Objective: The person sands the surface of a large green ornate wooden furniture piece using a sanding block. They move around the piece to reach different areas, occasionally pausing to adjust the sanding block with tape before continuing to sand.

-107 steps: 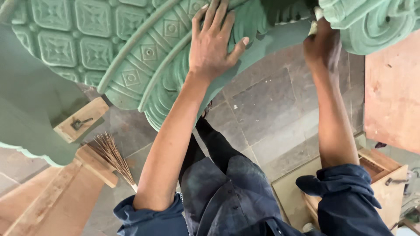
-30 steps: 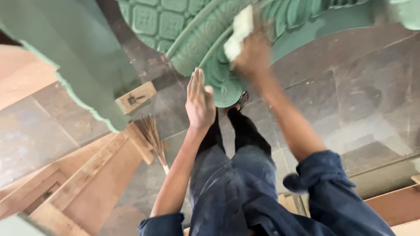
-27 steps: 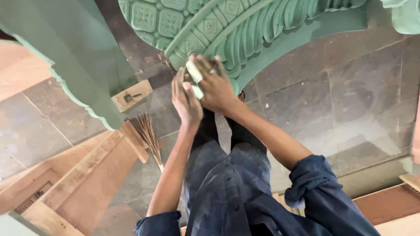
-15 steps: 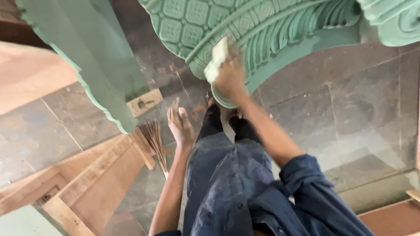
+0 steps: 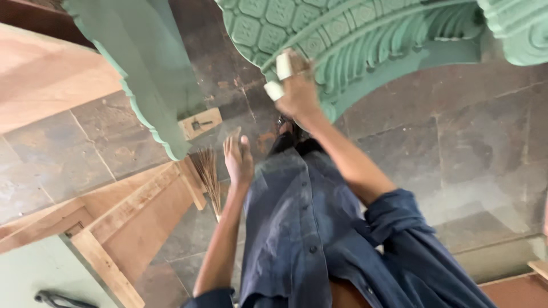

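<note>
right hand (image 5: 298,94) sits upper centre of frame, fingers curled shut around a small pale folded pad (image 5: 278,77), likely sanding paper or cloth; two pale ends stick out at the left of the knuckles. hand is motion-blurred, so the exact grip cannot be read finer than that.

the pad is pressed to the lower rim of the green carved piece (image 5: 354,34), which fills the top of frame. the carved band arcs from upper centre down toward the hand, then sweeps off to the upper right; its ribbed edge runs along that curve. from the fingers, the uncovered stretch of rim lies up and to the right, along the arc.

left hand (image 5: 238,161) is lower, centre-left of frame, fingers loosely open, holding nothing, apart from the carving. the right hand is clearly the nearer one to the work.

a second green panel (image 5: 142,74) hangs at upper left. below it a straw brush (image 5: 208,177), wooden frame pieces (image 5: 114,222), grey stone floor (image 5: 485,159).
</note>
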